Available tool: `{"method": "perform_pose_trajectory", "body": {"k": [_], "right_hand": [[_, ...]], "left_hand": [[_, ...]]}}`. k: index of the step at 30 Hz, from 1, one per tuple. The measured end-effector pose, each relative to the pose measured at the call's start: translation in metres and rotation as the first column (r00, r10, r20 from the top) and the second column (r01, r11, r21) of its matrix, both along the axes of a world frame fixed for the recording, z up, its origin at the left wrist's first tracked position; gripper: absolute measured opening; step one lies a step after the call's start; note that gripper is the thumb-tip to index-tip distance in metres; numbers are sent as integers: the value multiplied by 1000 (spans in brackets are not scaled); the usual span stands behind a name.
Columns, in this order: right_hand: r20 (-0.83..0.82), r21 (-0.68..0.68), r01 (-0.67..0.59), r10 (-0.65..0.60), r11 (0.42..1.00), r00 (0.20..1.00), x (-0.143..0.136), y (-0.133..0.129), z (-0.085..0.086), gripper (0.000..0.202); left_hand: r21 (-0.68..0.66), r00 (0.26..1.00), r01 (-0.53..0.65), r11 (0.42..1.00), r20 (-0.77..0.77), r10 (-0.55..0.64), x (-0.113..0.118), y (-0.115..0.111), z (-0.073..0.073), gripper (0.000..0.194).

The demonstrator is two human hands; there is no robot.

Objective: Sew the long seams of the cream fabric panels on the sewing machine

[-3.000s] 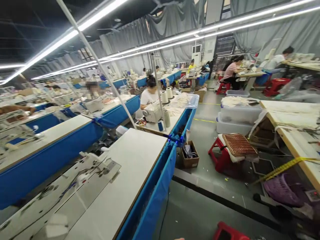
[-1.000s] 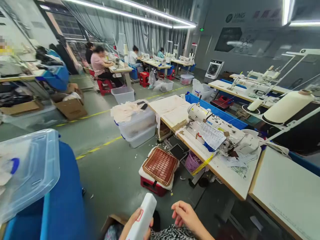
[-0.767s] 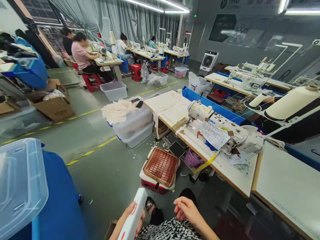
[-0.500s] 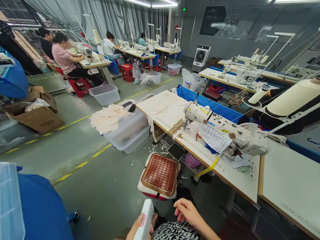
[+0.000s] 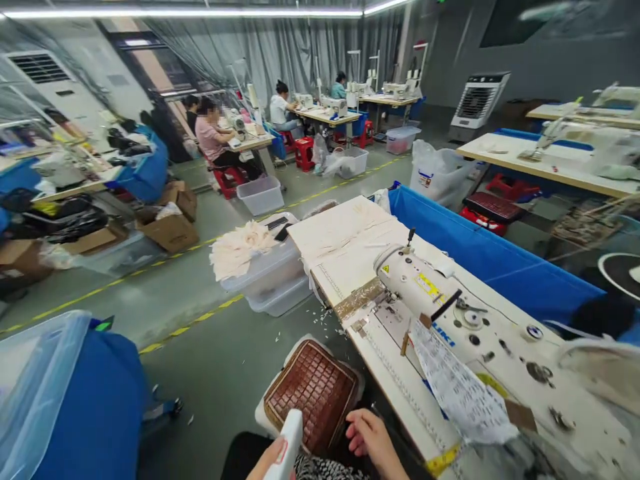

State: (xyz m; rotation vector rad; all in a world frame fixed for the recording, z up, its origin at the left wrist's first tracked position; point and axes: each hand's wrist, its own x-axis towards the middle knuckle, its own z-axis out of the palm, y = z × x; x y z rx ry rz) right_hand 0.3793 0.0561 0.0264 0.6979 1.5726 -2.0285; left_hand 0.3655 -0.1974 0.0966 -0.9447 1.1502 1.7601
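At the bottom centre my left hand (image 5: 269, 461) is wrapped round a white box-like object (image 5: 286, 443) with a small red mark. My right hand (image 5: 371, 437) is held out to the right of it, fingers loosely curled and apart, with nothing in them. Just beyond both hands is a stool with a brown woven seat mat (image 5: 315, 393). A white sewing machine (image 5: 465, 320) stands on the table (image 5: 345, 287) to the right, with a handwritten paper (image 5: 457, 387) on it.
Pale fabric pieces (image 5: 243, 248) and a dark phone lie on stacked clear bins (image 5: 280, 287) left of the table. A blue cloth trough (image 5: 480, 247) runs behind the machine. A blue-sided container (image 5: 100, 400) stands at lower left. Several people sit at machines farther back.
The view has turned left and come closer to the sewing table and stool. The white object is still in my left hand; my right hand stays empty beside it.
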Motion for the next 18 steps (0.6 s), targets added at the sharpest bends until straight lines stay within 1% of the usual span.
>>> {"method": "perform_pose_trajectory", "body": {"k": [2, 4, 6, 8, 10, 12, 14, 18], "right_hand": [[-3, -11, -8, 8, 1000, 1000, -10, 15, 1, 69], [-13, -24, -15, 14, 1000, 1000, -18, 26, 1, 68], [-33, -38, -9, 8, 999, 999, -25, 36, 2, 65], [-58, -49, 9, -12, 999, 998, -32, 46, 4, 64], [-83, -57, 28, -32, 998, 996, -37, 54, 5, 65], [-101, -60, 38, -44, 997, 994, -40, 59, 5, 66], [-108, -61, 38, -44, 997, 993, -39, 62, 4, 67], [-95, -67, 31, -37, 997, 995, -32, 60, -1, 70]], "left_hand": [[-31, 999, 34, 999, -42, -35, -2, 14, 4, 59], [-106, 991, 112, 988, -66, -120, -8, 23, 14, 69], [-217, 977, 163, 963, -98, -187, -19, 30, 30, 73], [-320, 969, 133, 938, -156, -190, -36, 34, 50, 70], [-389, 960, 113, 914, -195, -202, -56, 35, 68, 67], [-429, 954, 120, 895, -201, -224, -78, 34, 79, 66], [-450, 949, 108, 886, -219, -227, -99, 33, 85, 64], [-499, 929, 86, 862, -272, -250, -137, 41, 86, 58]]}}
